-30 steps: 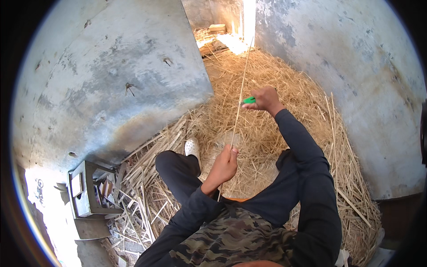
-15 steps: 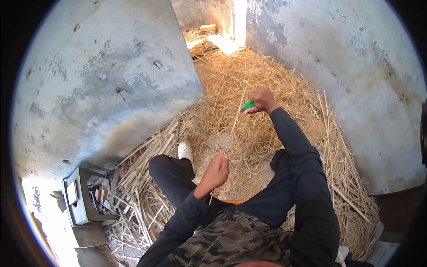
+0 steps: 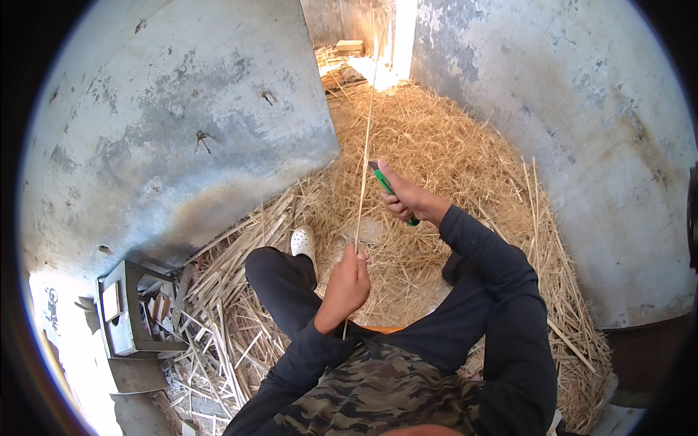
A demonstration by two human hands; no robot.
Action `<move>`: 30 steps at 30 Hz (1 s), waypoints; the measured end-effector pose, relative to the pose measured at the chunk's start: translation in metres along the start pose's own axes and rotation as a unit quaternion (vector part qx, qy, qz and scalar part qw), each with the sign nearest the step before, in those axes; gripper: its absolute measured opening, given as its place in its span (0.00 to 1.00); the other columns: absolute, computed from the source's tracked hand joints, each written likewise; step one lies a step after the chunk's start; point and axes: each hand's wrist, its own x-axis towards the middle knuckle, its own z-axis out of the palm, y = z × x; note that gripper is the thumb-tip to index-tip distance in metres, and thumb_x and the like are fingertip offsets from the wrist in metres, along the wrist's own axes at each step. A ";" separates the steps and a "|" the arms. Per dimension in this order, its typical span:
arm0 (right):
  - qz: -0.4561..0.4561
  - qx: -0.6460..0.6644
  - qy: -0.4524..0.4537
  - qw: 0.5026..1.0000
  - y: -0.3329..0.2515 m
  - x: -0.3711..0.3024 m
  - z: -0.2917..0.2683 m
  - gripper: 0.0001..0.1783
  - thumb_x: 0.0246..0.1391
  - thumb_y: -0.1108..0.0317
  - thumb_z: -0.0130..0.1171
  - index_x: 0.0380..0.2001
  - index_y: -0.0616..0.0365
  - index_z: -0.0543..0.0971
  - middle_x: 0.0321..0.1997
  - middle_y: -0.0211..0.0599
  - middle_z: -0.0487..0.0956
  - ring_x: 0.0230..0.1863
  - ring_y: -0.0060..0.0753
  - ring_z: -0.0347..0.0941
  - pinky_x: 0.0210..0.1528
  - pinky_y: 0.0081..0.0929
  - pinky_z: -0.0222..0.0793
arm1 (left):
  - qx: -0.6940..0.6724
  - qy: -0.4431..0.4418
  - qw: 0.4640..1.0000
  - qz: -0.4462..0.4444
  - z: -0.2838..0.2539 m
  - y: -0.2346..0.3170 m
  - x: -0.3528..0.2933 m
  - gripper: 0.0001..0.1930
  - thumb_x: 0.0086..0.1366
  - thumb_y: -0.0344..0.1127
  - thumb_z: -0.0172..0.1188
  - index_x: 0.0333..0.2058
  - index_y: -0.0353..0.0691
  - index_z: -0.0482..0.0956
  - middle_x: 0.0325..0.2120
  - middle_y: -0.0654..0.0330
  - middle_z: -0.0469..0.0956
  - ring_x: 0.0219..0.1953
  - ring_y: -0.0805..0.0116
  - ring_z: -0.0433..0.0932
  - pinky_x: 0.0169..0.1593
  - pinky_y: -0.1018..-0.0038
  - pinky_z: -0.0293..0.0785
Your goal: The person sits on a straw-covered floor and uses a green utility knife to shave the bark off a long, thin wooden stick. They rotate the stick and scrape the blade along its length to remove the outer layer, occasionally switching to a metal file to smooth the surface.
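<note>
My left hand is closed around the lower part of a long thin pale strip, perhaps bamboo or cane. The strip rises away from me, nearly upright in the view, and its near end sticks out below my wrist. A green utility knife is gripped in my right hand, fingers wrapped round the handle and thumb along its top. Its dark front end lies at or very near the strip, about midway up; whether it touches I cannot tell.
Loose straw-coloured shavings cover the floor ahead, with split strips piled at the left. A grey wall stands at left, another at right. A boxy wooden stool lies at lower left, and my white clog rests among the shavings.
My right hand has come nearer and turned, showing more of the green knife, with its front end now at the strip. The strip has swung more upright; my left hand keeps hold.
</note>
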 end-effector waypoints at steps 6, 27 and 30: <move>-0.358 -0.371 0.354 0.780 0.003 -0.001 0.027 0.42 0.63 0.32 0.34 0.12 0.61 0.64 0.09 0.34 0.57 0.13 0.31 0.56 0.21 0.36 0.55 | -0.036 0.049 0.998 0.014 -0.013 0.005 0.002 0.07 0.71 0.32 0.43 0.37 0.34 0.67 0.26 0.43 0.74 0.30 0.41 0.75 0.33 0.57 0.68; -0.437 -0.662 0.402 0.458 -0.004 -0.007 -0.027 0.38 0.51 0.25 0.45 0.14 0.50 0.72 0.07 0.29 0.67 0.07 0.27 0.63 0.10 0.28 0.57 | 0.061 0.000 0.997 0.046 0.000 0.016 -0.026 0.09 0.71 0.35 0.43 0.37 0.34 0.61 0.15 0.41 0.69 0.20 0.36 0.71 0.24 0.48 0.62; -0.334 -0.698 0.435 0.461 0.015 0.011 -0.061 0.33 0.58 0.33 0.45 0.20 0.52 0.76 0.14 0.34 0.72 0.15 0.33 0.69 0.16 0.31 0.63 | 0.092 -0.047 0.993 0.064 0.010 0.012 -0.035 0.08 0.70 0.33 0.45 0.37 0.34 0.61 0.14 0.41 0.70 0.19 0.36 0.70 0.23 0.47 0.63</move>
